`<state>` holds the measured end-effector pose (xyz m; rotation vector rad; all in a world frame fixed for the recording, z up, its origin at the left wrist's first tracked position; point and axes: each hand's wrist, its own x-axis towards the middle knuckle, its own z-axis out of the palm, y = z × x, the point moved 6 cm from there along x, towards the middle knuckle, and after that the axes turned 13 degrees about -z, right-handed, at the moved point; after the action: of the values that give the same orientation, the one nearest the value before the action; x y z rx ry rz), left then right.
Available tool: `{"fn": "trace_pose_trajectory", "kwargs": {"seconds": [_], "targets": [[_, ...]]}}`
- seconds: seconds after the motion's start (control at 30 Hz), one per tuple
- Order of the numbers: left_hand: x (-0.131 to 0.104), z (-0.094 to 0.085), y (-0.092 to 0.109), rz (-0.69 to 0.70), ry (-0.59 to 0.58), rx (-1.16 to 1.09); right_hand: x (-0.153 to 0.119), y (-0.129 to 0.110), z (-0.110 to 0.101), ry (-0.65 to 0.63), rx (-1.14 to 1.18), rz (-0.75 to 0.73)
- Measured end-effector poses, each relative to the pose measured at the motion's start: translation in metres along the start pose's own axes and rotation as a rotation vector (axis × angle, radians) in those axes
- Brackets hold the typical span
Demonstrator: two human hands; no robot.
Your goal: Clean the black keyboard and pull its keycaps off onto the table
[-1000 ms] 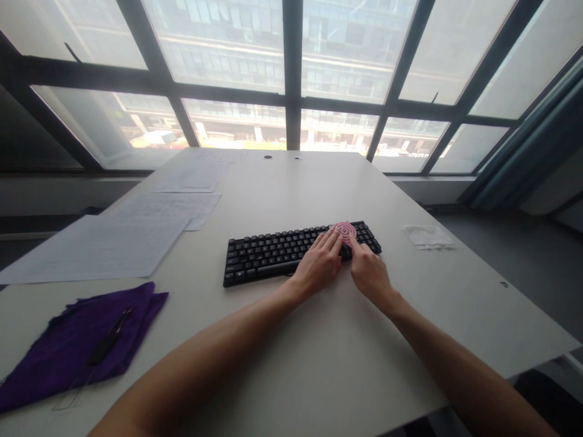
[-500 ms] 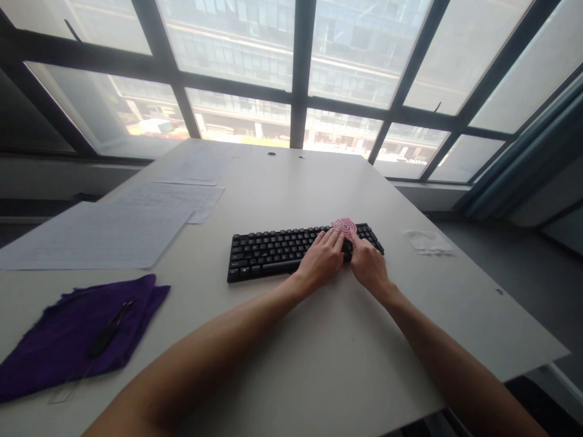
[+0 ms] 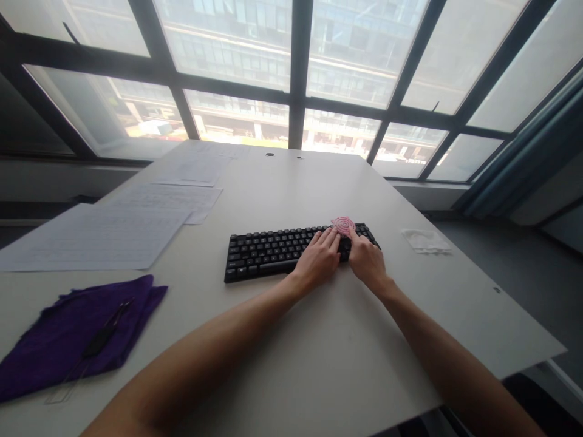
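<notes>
A black keyboard [image 3: 268, 252] lies at a slight slant on the white table. Over its right part sits a round pink disc [image 3: 343, 225] with concentric rings and small points at its rim. My left hand [image 3: 321, 255] rests flat across the keys, fingers stretched out, their tips at the disc's lower left edge. My right hand [image 3: 367, 258] is curled at the disc's lower right, with a finger or thumb pressed on its edge. The undersides of both hands and the keys beneath are hidden.
To the left, a purple cloth [image 3: 59, 331] carries a dark slim tool [image 3: 100, 340] with thin wire ends. Printed paper sheets [image 3: 109, 230] spread behind it. A folded white tissue [image 3: 426, 241] lies right of the keyboard. Windows [image 3: 228, 42] stand beyond the white table [image 3: 282, 194].
The whole view has shifted very slightly to the left. Both hands stay at the pink disc, with hardly any movement relative to the keyboard.
</notes>
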<state>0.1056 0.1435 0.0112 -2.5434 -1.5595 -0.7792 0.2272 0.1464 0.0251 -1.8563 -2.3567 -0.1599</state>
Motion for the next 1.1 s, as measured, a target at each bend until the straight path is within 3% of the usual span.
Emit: {"fn": "trace_pose_trajectory", "kwargs": {"seconds": [0.37,0.5,0.7,0.83,1.1], "targets": [[0.000,-0.001,-0.003,-0.027,-0.022,-0.013,-0.005,0.002,0.002,0.003,0.056,-0.031],[0.006,-0.003,-0.001,0.025,-0.030,-0.019,-0.010,0.002,-0.002,0.012,0.093,-0.032],[0.028,0.005,0.025,0.112,-0.057,-0.064,-0.020,0.031,-0.010,0.090,0.121,0.017],[0.037,0.019,0.045,0.082,-0.063,-0.105,-0.024,0.046,-0.007,0.076,0.148,0.058],[0.035,0.032,0.050,0.050,-0.063,-0.115,-0.023,0.048,-0.001,0.016,0.188,0.055]]}}
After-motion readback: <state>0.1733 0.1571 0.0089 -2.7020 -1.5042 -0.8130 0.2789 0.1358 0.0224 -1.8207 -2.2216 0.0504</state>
